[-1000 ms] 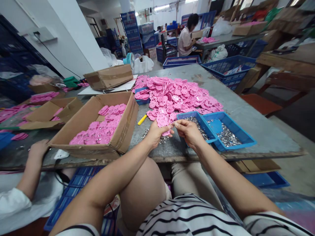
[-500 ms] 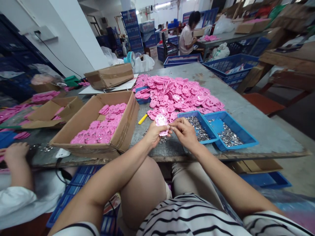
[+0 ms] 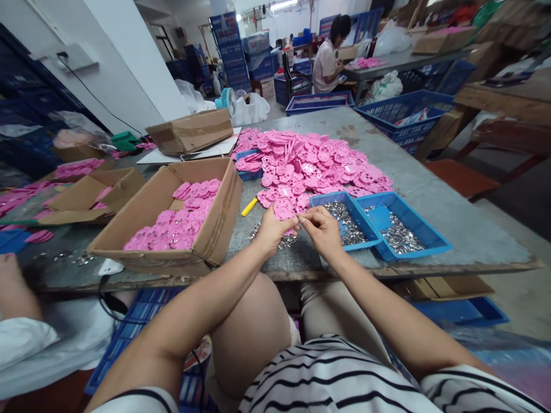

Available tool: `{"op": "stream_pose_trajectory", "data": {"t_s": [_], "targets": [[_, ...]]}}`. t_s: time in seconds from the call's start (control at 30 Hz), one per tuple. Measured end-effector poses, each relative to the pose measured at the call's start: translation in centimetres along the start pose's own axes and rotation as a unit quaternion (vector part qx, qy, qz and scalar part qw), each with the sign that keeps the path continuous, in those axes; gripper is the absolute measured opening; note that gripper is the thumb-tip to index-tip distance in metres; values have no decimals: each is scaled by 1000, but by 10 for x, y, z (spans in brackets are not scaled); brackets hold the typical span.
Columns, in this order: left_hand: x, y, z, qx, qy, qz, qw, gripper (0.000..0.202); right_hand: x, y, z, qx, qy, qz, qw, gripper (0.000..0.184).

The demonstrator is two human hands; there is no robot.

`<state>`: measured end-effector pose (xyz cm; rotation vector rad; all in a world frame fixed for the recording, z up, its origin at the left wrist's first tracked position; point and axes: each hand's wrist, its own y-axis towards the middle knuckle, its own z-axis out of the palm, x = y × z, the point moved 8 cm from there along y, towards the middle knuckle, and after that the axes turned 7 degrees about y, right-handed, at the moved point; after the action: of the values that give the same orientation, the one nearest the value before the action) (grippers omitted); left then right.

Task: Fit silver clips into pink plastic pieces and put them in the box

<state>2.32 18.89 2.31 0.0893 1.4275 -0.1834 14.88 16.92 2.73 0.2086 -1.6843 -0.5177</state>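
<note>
My left hand (image 3: 272, 232) is closed around a flat pink plastic piece (image 3: 283, 209) with a shaped edge, its thumb across the lower part. Close against it, my right hand (image 3: 321, 229) pinches at the piece's right edge; whatever lies between those fingertips is too small to make out. Behind both hands spreads a big heap of similar pink pieces (image 3: 318, 163). Small metal parts (image 3: 287, 241) lie loose on the table under my left hand. Right of my right hand stands a blue tray (image 3: 365, 245) of small metal parts.
A second blue tray (image 3: 430, 252) with metal parts adjoins the first. At left is a cardboard box (image 3: 228, 212) holding pink pieces; a yellow-handled tool (image 3: 249, 206) lies beside it. A co-worker's arm (image 3: 17, 292) shows at far left, and another person (image 3: 326, 66) sits farther back.
The pink piece has tilted in my left hand and no longer catches bright light. My hands stay together in nearly the same place. The co-worker's arm at left has shifted further left.
</note>
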Motion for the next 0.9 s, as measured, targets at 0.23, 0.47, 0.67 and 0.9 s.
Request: {"op": "stream_pose_trajectory", "data": {"t_s": [0.23, 0.47, 0.67, 0.9], "targets": [[1, 3, -9, -54, 36, 10, 998, 44, 10, -6, 7, 11, -77, -70, 995, 18], [2, 3, -10, -60, 22, -7, 998, 37, 18, -8, 11, 37, -96, -90, 991, 22], [0, 1, -8, -62, 26, -13, 998, 42, 6, 6, 7, 32, -23, 29, 999, 8], [-1, 0, -1, -9, 8, -22, 1000, 43, -5, 11, 11, 63, 77, 108, 989, 17]]}}
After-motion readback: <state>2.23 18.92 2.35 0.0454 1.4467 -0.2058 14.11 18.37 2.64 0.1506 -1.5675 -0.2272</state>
